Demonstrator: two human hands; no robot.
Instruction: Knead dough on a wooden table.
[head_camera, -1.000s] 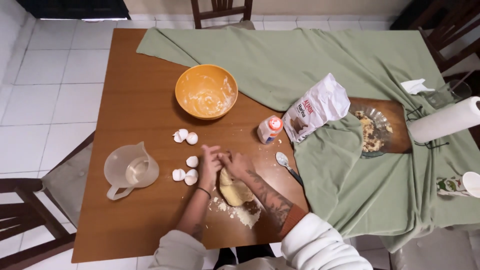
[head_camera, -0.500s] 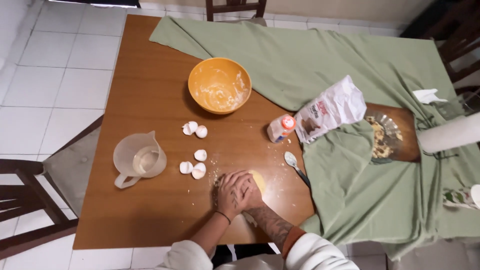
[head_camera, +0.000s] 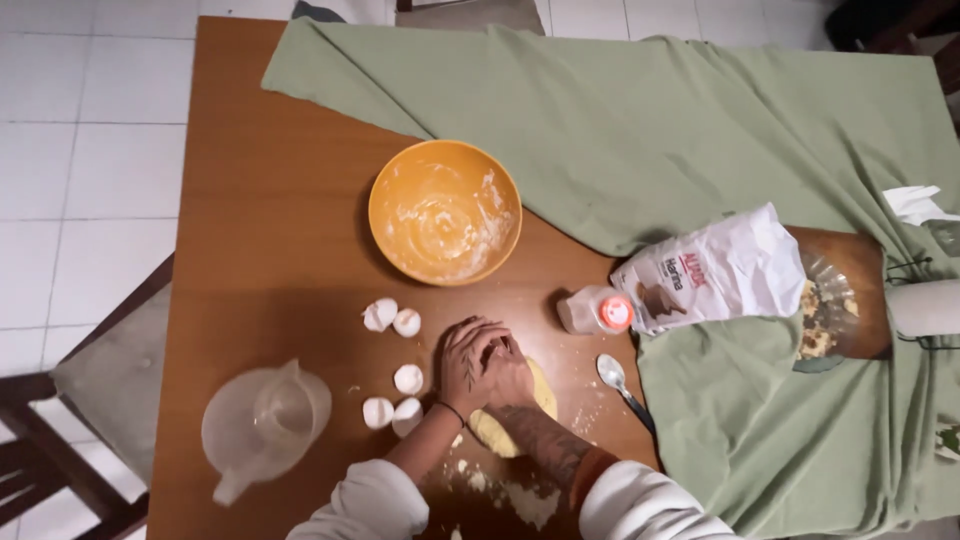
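Bowl (head_camera: 445, 211) behind dough (head_camera: 500, 428)

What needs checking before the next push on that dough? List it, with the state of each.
1. Left hand stacked over right hand, both pressing the dough: ok.
2. Yellow dough lies on bare wooden table, off the green cloth: ok.
3. Eggshell halves lie close beside the left wrist: not ok.
4. Spoon lies just right of the dough, apart from it: ok.
5. Loose flour scattered under the forearms: ok.
6. Whether the dough sticks to the table: cannot tell.
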